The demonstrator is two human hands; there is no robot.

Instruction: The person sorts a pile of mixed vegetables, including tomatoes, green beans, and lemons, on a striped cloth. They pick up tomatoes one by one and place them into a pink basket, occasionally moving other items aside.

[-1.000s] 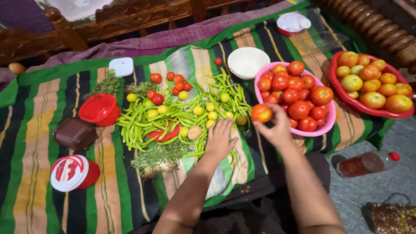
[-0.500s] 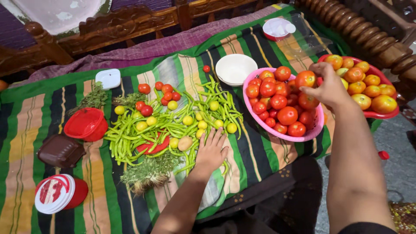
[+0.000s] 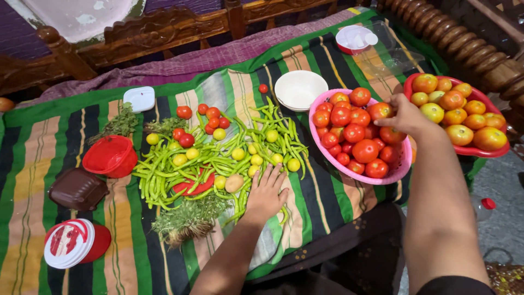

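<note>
The right hand [image 3: 406,116] reaches over the far rim of the pink basket [image 3: 401,173], its fingers grasping an orange-red tomato [image 3: 380,111] on top of the heap, near the cloth's right edge. The left hand [image 3: 267,191] lies flat and released on the striped cloth [image 3: 33,164], at the near edge of the green beans [image 3: 164,169]. Setting the tomato into a hollow among the others, rather than on the crown, should keep it from rolling toward the red bowl [image 3: 480,153].
</note>
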